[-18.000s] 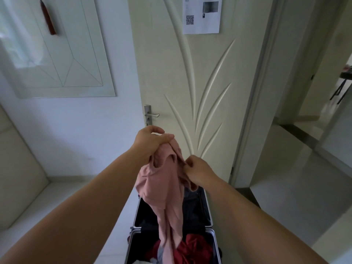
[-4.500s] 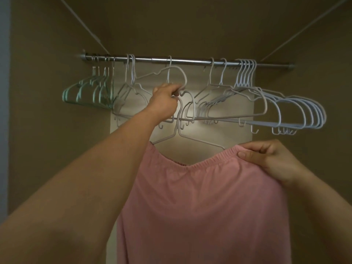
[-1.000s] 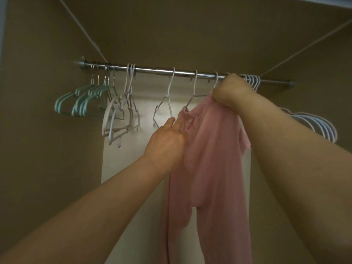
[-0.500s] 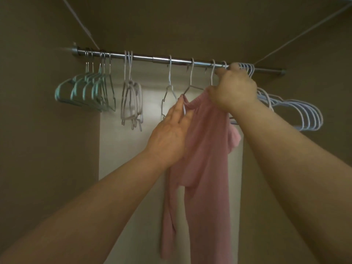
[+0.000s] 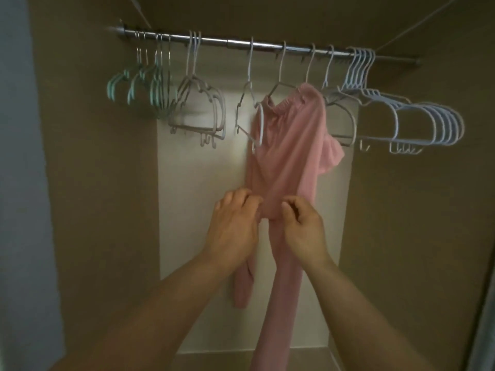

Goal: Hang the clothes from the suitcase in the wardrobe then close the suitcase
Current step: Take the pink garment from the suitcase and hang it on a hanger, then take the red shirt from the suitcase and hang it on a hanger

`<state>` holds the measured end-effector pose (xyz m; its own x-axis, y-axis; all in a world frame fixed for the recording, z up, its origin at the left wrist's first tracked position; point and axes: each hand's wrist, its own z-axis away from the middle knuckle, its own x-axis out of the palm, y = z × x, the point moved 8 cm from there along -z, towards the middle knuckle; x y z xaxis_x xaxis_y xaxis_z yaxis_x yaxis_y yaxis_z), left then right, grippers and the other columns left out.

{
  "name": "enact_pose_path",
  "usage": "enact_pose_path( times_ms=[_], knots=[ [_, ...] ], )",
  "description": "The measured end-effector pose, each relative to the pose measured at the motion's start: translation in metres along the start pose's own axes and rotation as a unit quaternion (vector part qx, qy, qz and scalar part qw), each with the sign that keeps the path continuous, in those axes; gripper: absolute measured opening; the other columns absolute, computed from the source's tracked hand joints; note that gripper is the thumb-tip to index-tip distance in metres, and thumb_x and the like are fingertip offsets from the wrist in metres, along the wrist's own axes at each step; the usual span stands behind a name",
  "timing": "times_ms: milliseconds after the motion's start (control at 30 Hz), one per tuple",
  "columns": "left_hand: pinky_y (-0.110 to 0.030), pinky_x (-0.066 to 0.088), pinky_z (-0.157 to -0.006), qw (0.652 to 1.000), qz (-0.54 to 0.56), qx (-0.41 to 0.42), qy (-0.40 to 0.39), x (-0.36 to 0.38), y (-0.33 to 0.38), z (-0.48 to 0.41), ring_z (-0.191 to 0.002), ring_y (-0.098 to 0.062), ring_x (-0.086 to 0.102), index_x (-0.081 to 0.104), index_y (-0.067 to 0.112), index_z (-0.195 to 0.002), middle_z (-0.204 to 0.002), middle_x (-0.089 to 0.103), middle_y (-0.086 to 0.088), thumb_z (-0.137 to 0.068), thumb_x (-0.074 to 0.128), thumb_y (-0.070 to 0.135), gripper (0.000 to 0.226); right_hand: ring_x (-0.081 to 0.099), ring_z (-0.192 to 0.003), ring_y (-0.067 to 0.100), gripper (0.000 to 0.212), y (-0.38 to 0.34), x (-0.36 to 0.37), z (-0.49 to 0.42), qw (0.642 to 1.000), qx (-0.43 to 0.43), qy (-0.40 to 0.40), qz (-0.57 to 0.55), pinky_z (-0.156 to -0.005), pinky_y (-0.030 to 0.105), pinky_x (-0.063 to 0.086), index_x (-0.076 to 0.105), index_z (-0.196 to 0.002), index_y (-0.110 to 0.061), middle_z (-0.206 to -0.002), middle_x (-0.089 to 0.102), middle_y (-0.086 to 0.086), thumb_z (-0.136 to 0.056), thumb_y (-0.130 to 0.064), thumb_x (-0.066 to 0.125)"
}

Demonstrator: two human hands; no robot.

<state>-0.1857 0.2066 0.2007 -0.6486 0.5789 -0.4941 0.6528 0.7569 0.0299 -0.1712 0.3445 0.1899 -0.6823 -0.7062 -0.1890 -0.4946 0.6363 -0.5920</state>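
Observation:
Pink trousers point(image 5: 286, 145) hang from a white hanger point(image 5: 280, 76) on the metal rail point(image 5: 235, 46) inside the wardrobe. The waistband is bunched over the hanger, and both legs drop down past my hands. My left hand point(image 5: 233, 228) and my right hand point(image 5: 302, 228) are level with each other at the crotch of the trousers, fingers curled and pinching the pink fabric from either side. The suitcase is out of view.
Green hangers point(image 5: 139, 89) cluster at the rail's left end, grey-white ones point(image 5: 201, 111) beside them, and several white hangers point(image 5: 412, 121) fan out on the right. Brown wardrobe walls close in left and right, with a pale back panel point(image 5: 198, 196) behind.
Both hands have dropped from the rail and waistband down to the middle of the trousers. The hanger with the trousers now hangs by itself on the rail.

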Motion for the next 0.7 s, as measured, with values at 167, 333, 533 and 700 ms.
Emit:
enact_pose_path(
  times_ms=[167,333,533,700],
  knots=[
    [-0.039,0.044,-0.079,0.989,0.036,-0.126,-0.063,0.012,-0.016,0.054,-0.093,-0.029,0.054,0.062,0.013,-0.094,-0.097,0.060,-0.009,-0.094,0.042,0.026,0.024,0.058,-0.073,0.023,0.024,0.048,0.034,0.049,0.984,0.128,-0.120,-0.027,-0.070,0.035,0.046,0.057,-0.073,-0.009,-0.073,0.062,0.005,-0.094,-0.019,0.049],
    [-0.035,0.045,-0.067,0.949,0.060,-0.293,-0.103,-0.005,-0.027,0.150,-0.077,-0.028,0.058,0.061,0.008,-0.082,-0.080,0.064,-0.009,-0.095,0.045,0.037,0.035,0.052,-0.057,0.016,0.032,0.054,0.058,0.130,0.957,0.181,-0.214,-0.076,-0.059,0.024,0.046,0.053,-0.063,-0.014,-0.062,0.056,0.003,-0.094,-0.018,0.047],
    [-0.039,0.051,-0.070,0.886,-0.012,-0.449,-0.114,-0.081,-0.042,0.283,-0.081,-0.030,0.062,0.062,0.009,-0.083,-0.083,0.068,-0.009,-0.096,0.042,0.039,0.038,0.062,-0.063,0.026,0.034,0.033,0.093,0.232,0.918,0.209,-0.322,-0.098,-0.069,0.042,0.053,0.056,-0.064,-0.014,-0.064,0.061,0.003,-0.094,-0.028,0.046],
    [-0.038,0.052,-0.073,0.819,-0.075,-0.561,-0.097,-0.190,-0.053,0.388,-0.079,-0.024,0.062,0.060,0.011,-0.087,-0.082,0.066,-0.004,-0.096,0.043,0.033,0.029,0.058,-0.071,0.034,0.036,-0.028,0.118,0.319,0.878,0.129,-0.456,-0.069,-0.067,0.038,0.045,0.051,-0.071,-0.002,-0.070,0.062,0.015,-0.094,-0.028,0.043]
  ],
)
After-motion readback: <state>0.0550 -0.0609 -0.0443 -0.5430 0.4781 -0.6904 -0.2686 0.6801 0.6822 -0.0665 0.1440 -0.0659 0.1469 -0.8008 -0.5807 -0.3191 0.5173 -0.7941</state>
